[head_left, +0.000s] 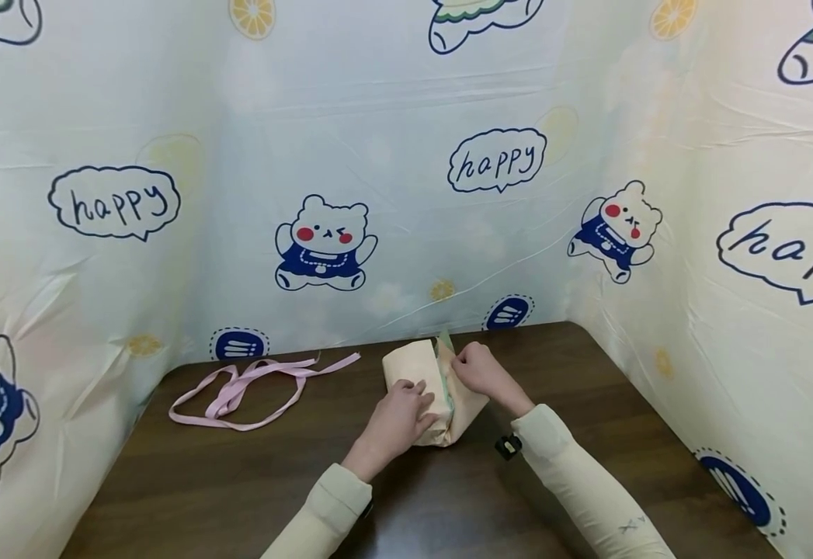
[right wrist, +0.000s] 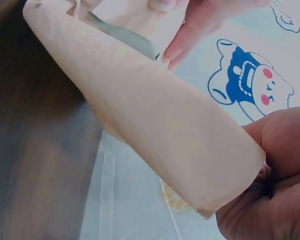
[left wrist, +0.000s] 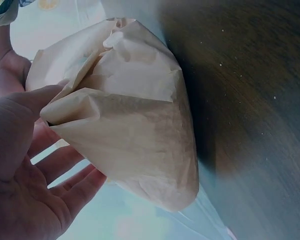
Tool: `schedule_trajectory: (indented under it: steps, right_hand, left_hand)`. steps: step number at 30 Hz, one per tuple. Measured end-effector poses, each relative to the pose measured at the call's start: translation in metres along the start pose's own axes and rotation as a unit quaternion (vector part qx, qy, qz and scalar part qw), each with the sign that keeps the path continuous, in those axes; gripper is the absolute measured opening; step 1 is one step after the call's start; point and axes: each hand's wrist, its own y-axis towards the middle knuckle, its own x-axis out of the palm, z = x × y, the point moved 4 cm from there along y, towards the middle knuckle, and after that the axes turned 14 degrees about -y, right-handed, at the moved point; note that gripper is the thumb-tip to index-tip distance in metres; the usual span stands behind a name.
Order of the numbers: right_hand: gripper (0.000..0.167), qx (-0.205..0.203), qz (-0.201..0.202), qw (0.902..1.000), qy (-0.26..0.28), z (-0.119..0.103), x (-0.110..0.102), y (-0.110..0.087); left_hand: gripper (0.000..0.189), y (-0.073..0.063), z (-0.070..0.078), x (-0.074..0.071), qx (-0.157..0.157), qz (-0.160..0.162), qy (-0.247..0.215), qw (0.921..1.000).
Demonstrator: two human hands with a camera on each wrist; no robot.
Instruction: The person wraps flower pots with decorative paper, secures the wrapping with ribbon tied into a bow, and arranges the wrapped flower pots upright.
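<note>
A package in pale beige paper (head_left: 413,361) stands on the dark wooden table, its folded, creased end (left wrist: 135,130) facing the left wrist camera. Across its top lies my left hand (head_left: 395,419), fingers spread and fairly straight, with the thumb over a fold beside the seam. My right hand (head_left: 479,369) pinches the outer corner of a loose paper flap (right wrist: 175,120) and holds it out to the right. A green strip (right wrist: 125,37) shows in the gap between the flap and the package. The wrapping hides most of what is inside.
A loosely looped pink ribbon (head_left: 238,396) lies on the table (head_left: 189,481) to the left of the package. Behind the table and along its sides hangs a white printed curtain (head_left: 406,155) with bears and "happy" bubbles.
</note>
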Motion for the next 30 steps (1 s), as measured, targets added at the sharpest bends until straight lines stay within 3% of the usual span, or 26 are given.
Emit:
schedule_trajectory:
  steps: [11,18,23,30]
  right_hand:
    - [0.055,0.004,-0.013,0.9999,0.002,-0.010,0.001,0.000]
    - [0.055,-0.008,0.003,0.9993,-0.036,-0.012,0.009,0.004]
    - [0.056,-0.036,0.013,0.9982,-0.047,-0.019,0.013,0.001]
    - [0.055,-0.048,-0.010,0.9986,-0.021,-0.027,0.011,-0.005]
  left_hand:
    - [0.026,-0.002,0.002,0.003,0.015,-0.008,0.019,0.9997]
    - [0.031,-0.005,0.000,0.004,0.018,-0.031,0.021,0.9991]
    - [0.030,-0.007,0.002,0.006,0.027,-0.018,0.026,0.9991]
    - [0.030,-0.010,-0.002,0.006,0.016,0.006,-0.002,0.9998]
